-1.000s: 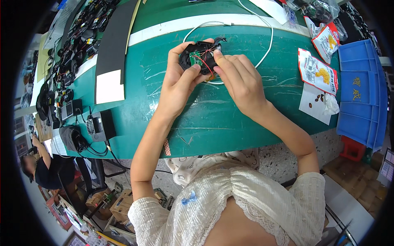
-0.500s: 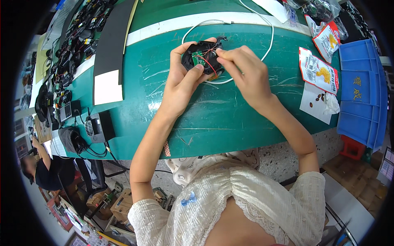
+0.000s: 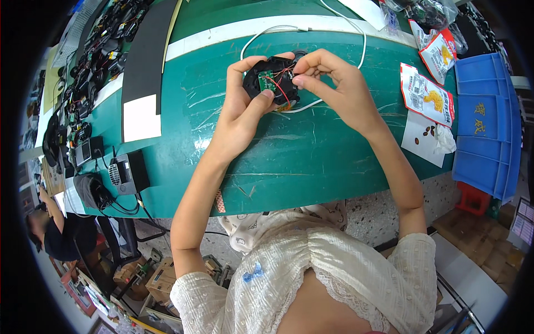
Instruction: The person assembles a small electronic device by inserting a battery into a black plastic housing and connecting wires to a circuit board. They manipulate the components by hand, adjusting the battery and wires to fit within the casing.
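Observation:
My left hand [image 3: 247, 106] grips a round black plastic housing [image 3: 253, 83] above the green table, its thumb on the near edge and its fingers around the far left side. Inside the housing sits a small green circuit board [image 3: 267, 82] with thin red wires [image 3: 285, 92] running from it. At the housing's right edge, my right hand [image 3: 334, 80] has its thumb and forefinger brought close together by the wires. What lies between those fingertips is too small to make out. A white cable [image 3: 311, 104] curves on the table behind the housing.
Black electronic parts [image 3: 111, 50] are heaped at the far left, beside a dark board [image 3: 139, 67]. Nearer stands a black box-shaped device [image 3: 132, 171] with cords. Red and white snack packets [image 3: 425, 97] lie at right, next to a blue crate [image 3: 484, 122]. Another person [image 3: 61, 228] sits at left.
My right hand's fingers have shifted, with the forefinger raised and arched higher at the housing's right edge. My left hand still holds the housing. The whole view has shifted slightly.

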`<control>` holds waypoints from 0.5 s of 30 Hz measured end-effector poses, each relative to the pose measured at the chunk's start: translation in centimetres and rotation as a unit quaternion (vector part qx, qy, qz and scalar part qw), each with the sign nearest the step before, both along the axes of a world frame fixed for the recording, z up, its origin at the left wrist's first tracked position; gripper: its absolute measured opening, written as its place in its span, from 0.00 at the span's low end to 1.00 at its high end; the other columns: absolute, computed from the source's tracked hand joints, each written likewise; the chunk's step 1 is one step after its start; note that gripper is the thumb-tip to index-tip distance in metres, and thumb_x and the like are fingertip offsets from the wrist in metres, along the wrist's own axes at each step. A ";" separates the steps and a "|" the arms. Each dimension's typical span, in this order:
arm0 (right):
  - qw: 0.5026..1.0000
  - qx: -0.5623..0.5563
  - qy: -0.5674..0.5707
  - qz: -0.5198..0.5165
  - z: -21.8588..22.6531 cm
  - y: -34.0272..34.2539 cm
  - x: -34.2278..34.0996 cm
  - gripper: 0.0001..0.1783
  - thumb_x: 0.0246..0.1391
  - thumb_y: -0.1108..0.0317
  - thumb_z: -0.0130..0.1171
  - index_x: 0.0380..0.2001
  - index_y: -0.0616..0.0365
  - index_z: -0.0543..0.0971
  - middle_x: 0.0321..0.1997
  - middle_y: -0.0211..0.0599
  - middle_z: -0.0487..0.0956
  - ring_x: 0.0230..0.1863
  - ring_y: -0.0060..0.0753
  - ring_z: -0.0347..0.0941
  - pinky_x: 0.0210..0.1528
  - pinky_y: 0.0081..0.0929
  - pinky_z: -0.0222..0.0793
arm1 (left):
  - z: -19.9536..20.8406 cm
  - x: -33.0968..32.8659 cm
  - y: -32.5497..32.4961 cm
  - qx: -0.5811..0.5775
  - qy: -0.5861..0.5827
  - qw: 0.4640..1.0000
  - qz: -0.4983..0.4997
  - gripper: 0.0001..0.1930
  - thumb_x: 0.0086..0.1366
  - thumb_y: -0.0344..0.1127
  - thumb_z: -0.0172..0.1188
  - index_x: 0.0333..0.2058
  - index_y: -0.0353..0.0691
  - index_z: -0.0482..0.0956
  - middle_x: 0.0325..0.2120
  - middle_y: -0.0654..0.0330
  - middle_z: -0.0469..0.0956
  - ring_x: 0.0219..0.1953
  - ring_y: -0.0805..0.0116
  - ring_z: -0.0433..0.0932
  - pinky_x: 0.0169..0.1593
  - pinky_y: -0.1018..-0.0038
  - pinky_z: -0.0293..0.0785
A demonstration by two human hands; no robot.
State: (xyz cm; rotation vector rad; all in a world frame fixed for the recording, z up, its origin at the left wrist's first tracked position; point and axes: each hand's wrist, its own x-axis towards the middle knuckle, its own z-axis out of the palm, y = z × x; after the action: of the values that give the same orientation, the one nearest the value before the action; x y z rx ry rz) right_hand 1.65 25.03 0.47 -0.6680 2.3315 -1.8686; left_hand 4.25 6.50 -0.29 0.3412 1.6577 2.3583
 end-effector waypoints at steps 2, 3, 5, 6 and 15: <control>1.000 0.002 0.004 -0.008 0.0 -0.1 0.1 0.08 0.52 0.73 0.58 0.35 0.63 0.74 0.32 0.29 0.75 0.35 0.17 0.68 0.41 0.16 0.63 | 0.1 0.0 -0.1 -0.006 0.002 1.000 0.001 0.21 0.62 0.21 0.41 0.54 0.39 0.53 0.58 0.47 0.58 0.56 0.60 0.65 0.56 0.63 0.69; 1.000 0.004 0.006 -0.011 0.0 -0.2 0.1 0.08 0.52 0.73 0.58 0.35 0.63 0.74 0.32 0.29 0.75 0.35 0.17 0.68 0.41 0.16 0.63 | 0.1 0.0 -0.1 -0.008 0.002 1.000 0.001 0.21 0.62 0.21 0.41 0.54 0.39 0.53 0.58 0.47 0.58 0.56 0.60 0.65 0.56 0.63 0.69; 0.999 -0.002 0.025 -0.020 -0.3 -0.3 0.2 0.08 0.52 0.72 0.59 0.34 0.63 0.74 0.31 0.31 0.76 0.33 0.18 0.70 0.38 0.18 0.65 | 0.1 -0.1 0.0 -0.002 0.005 1.000 0.002 0.21 0.62 0.19 0.40 0.53 0.39 0.51 0.58 0.47 0.58 0.54 0.62 0.67 0.54 0.65 0.71; 0.999 -0.006 0.033 -0.023 -0.5 -0.4 0.1 0.08 0.52 0.71 0.59 0.34 0.63 0.74 0.30 0.32 0.77 0.32 0.19 0.71 0.37 0.18 0.66 | 0.1 -0.1 0.0 0.001 0.007 1.000 0.003 0.21 0.61 0.18 0.39 0.53 0.39 0.50 0.57 0.47 0.59 0.53 0.63 0.67 0.52 0.67 0.72; 0.996 -0.076 0.030 -0.047 -1.6 -1.1 0.3 0.06 0.52 0.73 0.58 0.33 0.63 0.74 0.29 0.30 0.76 0.32 0.18 0.70 0.38 0.17 0.65 | 0.0 0.1 0.0 0.016 0.001 1.000 0.007 0.22 0.62 0.22 0.42 0.55 0.40 0.53 0.59 0.48 0.57 0.57 0.60 0.64 0.56 0.65 0.69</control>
State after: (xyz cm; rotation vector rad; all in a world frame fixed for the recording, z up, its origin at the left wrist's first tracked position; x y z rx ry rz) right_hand 1.94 23.94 -1.10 -0.6476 2.3121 -2.1129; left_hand 4.40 6.54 -0.32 0.3401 1.6304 2.3982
